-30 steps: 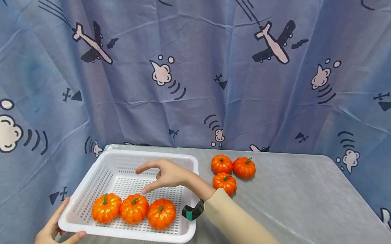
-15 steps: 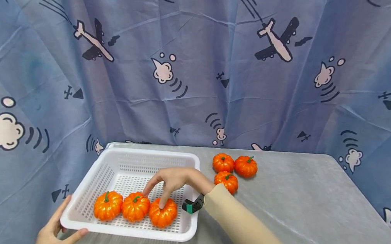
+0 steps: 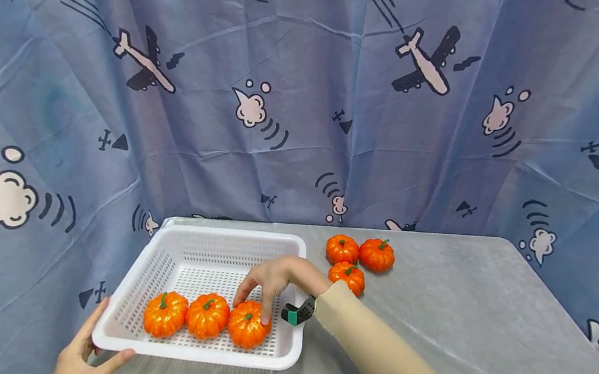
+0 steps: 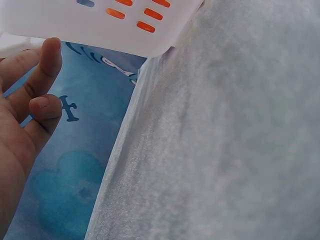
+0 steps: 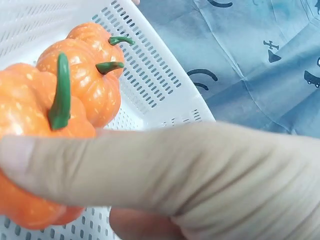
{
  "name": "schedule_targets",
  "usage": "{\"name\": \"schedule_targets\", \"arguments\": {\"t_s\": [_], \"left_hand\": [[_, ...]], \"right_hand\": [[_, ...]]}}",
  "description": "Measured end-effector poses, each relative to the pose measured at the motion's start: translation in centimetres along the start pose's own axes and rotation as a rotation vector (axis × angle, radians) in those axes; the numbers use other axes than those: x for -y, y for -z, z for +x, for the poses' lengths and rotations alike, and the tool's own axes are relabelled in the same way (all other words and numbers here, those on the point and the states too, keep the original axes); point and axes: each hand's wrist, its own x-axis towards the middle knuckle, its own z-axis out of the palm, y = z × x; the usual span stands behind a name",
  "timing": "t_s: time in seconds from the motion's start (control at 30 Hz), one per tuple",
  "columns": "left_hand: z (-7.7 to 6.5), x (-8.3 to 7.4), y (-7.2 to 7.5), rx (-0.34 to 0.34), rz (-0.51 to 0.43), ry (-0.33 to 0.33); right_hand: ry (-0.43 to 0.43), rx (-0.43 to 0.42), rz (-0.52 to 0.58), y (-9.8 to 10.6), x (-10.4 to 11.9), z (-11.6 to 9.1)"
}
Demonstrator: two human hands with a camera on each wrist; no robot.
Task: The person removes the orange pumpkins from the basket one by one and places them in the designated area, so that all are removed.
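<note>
A white plastic basket (image 3: 202,360) with slotted walls stands on the left of the table. Along its near side sit three small orange toy pumpkins with green stems: the left pumpkin (image 3: 164,319), the middle pumpkin (image 3: 207,320) and the right pumpkin (image 3: 245,332). My right hand (image 3: 274,277) reaches in and grips the right pumpkin, fingers behind it, thumb on its right side. In the right wrist view the thumb lies against that pumpkin (image 5: 30,107). My left hand (image 3: 75,373) holds the basket's near left corner, thumb at the front, index finger along the left side.
Outside the basket to the right, three more pumpkins (image 3: 359,259) cluster on the grey-covered table (image 3: 449,304). A blue curtain (image 3: 294,122) printed with airplanes hangs behind and along the sides. A dark strap (image 3: 298,312) circles the right wrist.
My right hand has come down from above the basket's middle onto the right pumpkin, and its fingers now close around it. The left hand stays at the basket corner.
</note>
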Motion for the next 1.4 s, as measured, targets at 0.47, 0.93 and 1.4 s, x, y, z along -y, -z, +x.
{"name": "schedule_targets", "arguments": {"t_s": [0.47,0.93,1.4], "left_hand": [[0.04,-0.12,-0.06,-0.012,-0.01,-0.019],[-0.03,0.12,0.02,-0.015,-0.009,-0.045],[-0.06,0.27,-0.01,-0.003,0.009,-0.014]], "right_hand": [[-0.055,0.062,0.012,-0.19,-0.09,-0.11],[-0.029,0.033,0.022,-0.41,-0.2,0.09],[-0.034,-0.083,0.039,-0.31,0.51,-0.85]]}}
